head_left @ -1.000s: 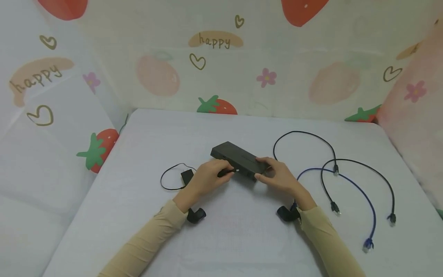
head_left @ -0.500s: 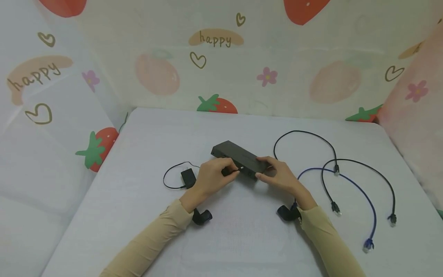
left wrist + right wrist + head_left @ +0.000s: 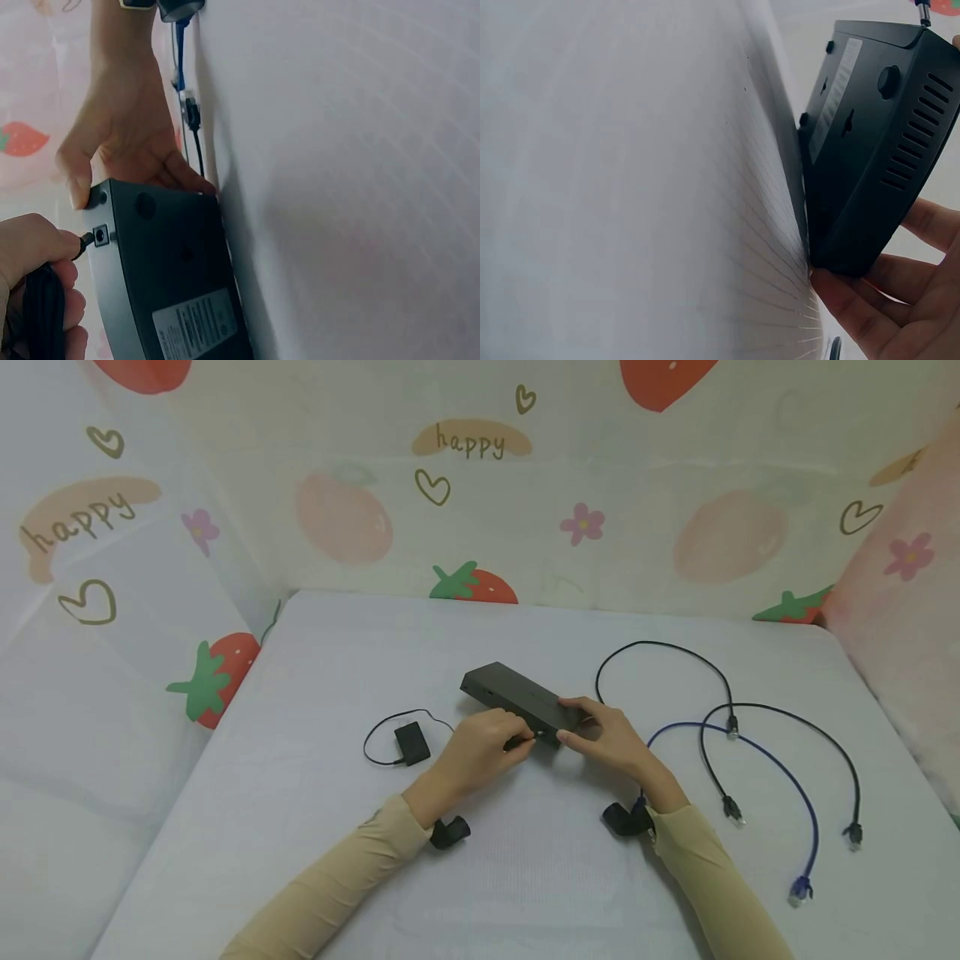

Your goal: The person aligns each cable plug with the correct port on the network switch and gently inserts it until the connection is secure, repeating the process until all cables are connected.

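A flat black network switch (image 3: 517,693) stands tilted on the table, with its labelled underside (image 3: 180,255) showing in the left wrist view. My right hand (image 3: 607,739) grips its right end between thumb and fingers. My left hand (image 3: 486,750) pinches a black barrel plug (image 3: 85,240) whose metal tip is right at the round power jack (image 3: 101,235); whether it touches, I cannot tell. Folded black cord (image 3: 43,311) is bunched in the left palm. A black power adapter (image 3: 412,743) with a loop of cord lies left of that hand.
Two black network cables (image 3: 660,643) (image 3: 813,727) and a blue network cable (image 3: 791,785) curve across the right of the white table (image 3: 525,877). Each wrist wears a black camera (image 3: 452,833). Printed cloth walls (image 3: 480,527) enclose the back and sides.
My left hand has moved right along the switch, bringing the plug from the middle of its edge toward the right end. The adapter cord was drawn along. My right hand keeps its grip.
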The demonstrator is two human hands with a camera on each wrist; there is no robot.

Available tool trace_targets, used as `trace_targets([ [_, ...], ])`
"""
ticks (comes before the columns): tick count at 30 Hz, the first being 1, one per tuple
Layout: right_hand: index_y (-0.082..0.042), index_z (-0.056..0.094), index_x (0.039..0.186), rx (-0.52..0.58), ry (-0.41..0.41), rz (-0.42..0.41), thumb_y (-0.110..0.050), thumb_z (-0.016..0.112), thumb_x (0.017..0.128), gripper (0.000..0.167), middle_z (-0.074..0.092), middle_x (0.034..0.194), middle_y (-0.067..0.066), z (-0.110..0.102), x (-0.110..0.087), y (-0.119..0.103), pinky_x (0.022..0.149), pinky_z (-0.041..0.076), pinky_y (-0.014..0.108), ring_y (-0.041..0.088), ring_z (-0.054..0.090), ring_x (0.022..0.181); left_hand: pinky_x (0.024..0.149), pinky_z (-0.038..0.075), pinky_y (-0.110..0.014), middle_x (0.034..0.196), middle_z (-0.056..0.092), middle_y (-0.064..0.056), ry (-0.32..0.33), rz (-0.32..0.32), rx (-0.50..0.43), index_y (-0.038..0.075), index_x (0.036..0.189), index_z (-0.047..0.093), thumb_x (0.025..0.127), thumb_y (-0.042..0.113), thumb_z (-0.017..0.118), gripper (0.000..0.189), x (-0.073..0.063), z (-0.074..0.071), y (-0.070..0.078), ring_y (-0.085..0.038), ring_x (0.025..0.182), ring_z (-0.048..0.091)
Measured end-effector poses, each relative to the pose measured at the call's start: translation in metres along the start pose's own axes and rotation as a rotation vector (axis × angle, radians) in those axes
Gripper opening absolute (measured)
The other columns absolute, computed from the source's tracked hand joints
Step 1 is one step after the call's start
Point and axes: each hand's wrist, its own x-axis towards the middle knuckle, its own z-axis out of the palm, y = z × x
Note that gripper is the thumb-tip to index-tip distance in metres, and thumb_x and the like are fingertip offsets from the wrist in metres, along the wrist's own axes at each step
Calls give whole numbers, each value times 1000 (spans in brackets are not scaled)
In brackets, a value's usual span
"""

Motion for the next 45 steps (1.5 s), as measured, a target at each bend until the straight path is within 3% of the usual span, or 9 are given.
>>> trace_targets([
  [14,-14,50,133,-12,-9,12,-41,63,85,57,53,133,11,0,1,-1,92,43,48,28,59,105,53,37,-18,64,56,7,-54,-119,28,12,75,64,77,10,70,6,7,2,14,-4,57,44],
  [25,-13,51,132,-7,3,-20,-38,66,83,56,53,133,9,2,1,2,91,45,46,27,59,105,52,40,-19,62,57,5,-139,-192,48,10,73,62,78,8,68,8,15,3,24,-4,55,46],
  [34,-14,52,131,-9,21,-3,-39,65,84,55,54,132,10,1,0,2,93,43,47,28,58,106,50,37,-15,62,56,4,-111,-204,-6,10,72,61,79,6,67,11,17,6,27,-3,54,44],
  [45,-12,51,132,-16,22,-22,-40,64,84,57,52,134,10,2,0,3,98,38,50,29,52,116,50,35,-14,62,55,4,-138,-234,-56,8,73,61,80,5,66,9,18,8,27,-3,55,43],
])
